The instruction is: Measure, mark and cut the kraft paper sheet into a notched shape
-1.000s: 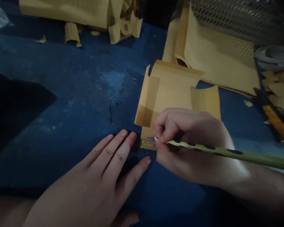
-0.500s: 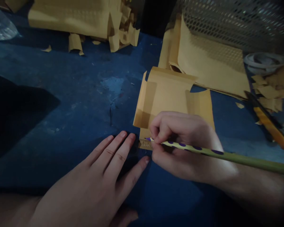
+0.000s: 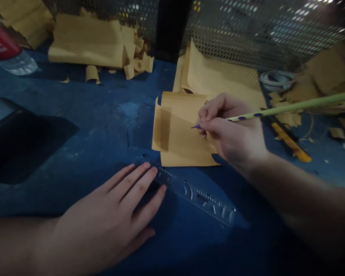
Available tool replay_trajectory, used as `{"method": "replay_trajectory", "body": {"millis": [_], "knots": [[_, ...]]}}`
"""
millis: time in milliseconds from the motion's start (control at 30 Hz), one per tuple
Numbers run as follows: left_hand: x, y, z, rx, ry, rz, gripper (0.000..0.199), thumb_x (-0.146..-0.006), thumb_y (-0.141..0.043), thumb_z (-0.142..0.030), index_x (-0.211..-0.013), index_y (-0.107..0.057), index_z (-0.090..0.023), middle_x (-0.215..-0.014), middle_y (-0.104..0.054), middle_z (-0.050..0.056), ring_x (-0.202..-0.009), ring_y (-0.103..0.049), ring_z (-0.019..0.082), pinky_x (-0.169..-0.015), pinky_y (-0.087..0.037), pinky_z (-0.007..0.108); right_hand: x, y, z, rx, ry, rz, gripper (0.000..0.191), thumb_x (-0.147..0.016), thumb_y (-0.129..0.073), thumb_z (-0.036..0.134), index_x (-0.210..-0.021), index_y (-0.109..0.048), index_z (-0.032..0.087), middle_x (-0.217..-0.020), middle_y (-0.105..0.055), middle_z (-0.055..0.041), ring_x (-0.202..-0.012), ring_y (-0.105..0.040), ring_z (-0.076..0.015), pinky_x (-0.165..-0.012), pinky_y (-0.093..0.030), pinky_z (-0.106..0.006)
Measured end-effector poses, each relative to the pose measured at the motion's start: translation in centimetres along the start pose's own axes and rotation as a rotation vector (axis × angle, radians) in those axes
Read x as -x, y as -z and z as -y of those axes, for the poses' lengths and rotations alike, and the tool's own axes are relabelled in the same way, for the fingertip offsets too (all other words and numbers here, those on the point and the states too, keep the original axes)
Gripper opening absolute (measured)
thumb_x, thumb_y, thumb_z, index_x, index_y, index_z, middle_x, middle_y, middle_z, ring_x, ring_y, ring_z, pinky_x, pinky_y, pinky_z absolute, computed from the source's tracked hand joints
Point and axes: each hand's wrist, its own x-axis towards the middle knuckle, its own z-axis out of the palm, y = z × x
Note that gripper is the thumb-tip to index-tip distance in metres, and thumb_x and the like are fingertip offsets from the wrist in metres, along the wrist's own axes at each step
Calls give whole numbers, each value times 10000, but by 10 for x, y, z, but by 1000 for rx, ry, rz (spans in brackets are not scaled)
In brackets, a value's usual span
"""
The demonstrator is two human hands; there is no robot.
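Pinched in my right hand (image 3: 232,130) is a pale green pencil (image 3: 290,106) with purple dots. Its purple tip hovers over, or rests on, a cut piece of brown paper (image 3: 181,126) with side flaps; I cannot tell which. My left hand (image 3: 109,207) lies palm down with fingers spread, its fingertips on one end of a clear plastic ruler (image 3: 189,189). The ruler slants down to the right on the blue table, just in front of the paper. Part of the paper's right side is hidden behind my right hand.
Behind stand folded brown paper (image 3: 224,76) and another paper stack (image 3: 86,42) with scraps. An orange-handled cutter (image 3: 291,142) lies at the right, near a white coil (image 3: 277,80). A bottle (image 3: 20,63) stands far left, a dark object (image 3: 25,145) below it. A perforated metal panel (image 3: 247,34) closes the back.
My right hand has lifted the pencil from the paper's near edge up to its middle. The ruler now lies uncovered, slanting off the paper, with my left fingertips on it. The view has shifted.
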Motion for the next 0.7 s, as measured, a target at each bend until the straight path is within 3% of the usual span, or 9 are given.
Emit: {"method": "replay_trajectory", "body": {"millis": [133,267,400,467,567,700], "knots": [[-5,3,0,-33,-51,-47,453,-995,-479,-394,-1371,-530,-146,-1463,-505,187,-1362,-478,354,-1073,-459,506,1,3,2,54,-35,18,145,-815,-487,85,-804,-463,228,-729,-503,31,-573,-543,-111,-503,-442,-259],[-12,1,8,-96,-120,-86,410,-955,-537,-203,-1349,-531,-91,-1406,-547,207,-1292,-544,354,-1006,-518,486,4,20,23,276,45,117,167,-934,-397,138,-950,-545,215,-847,-625,-6,-636,-631,-118,-539,-471,-257],[-15,3,17,-147,-217,-101,374,-894,-503,-80,-1261,-578,-75,-1172,-671,176,-1043,-674,277,-882,-579,406,30,43,37,585,206,296,130,-895,-555,194,-958,-668,187,-872,-704,-54,-797,-672,-195,-731,-535,-361],[-15,8,18,-178,-247,-100,397,-867,-472,-35,-1245,-585,-81,-1166,-677,169,-1016,-677,265,-851,-585,389,50,51,34,690,284,374,213,-871,-615,223,-1066,-677,166,-1053,-722,-120,-951,-683,-260,-830,-546,-439],[-14,15,15,-221,-255,-66,468,-828,-486,-18,-1282,-567,-94,-1243,-660,169,-1037,-667,262,-861,-578,389,75,55,22,796,388,447,218,-909,-604,205,-1113,-664,161,-1190,-685,-127,-1110,-642,-272,-961,-510,-499],[-19,19,12,-276,-239,-17,516,-794,-523,-11,-1296,-566,-119,-1284,-653,147,-929,-685,211,-789,-574,341,80,56,11,872,460,471,218,-971,-594,309,-1138,-640,176,-1169,-660,-77,-1036,-647,-205,-901,-550,-429]]}}
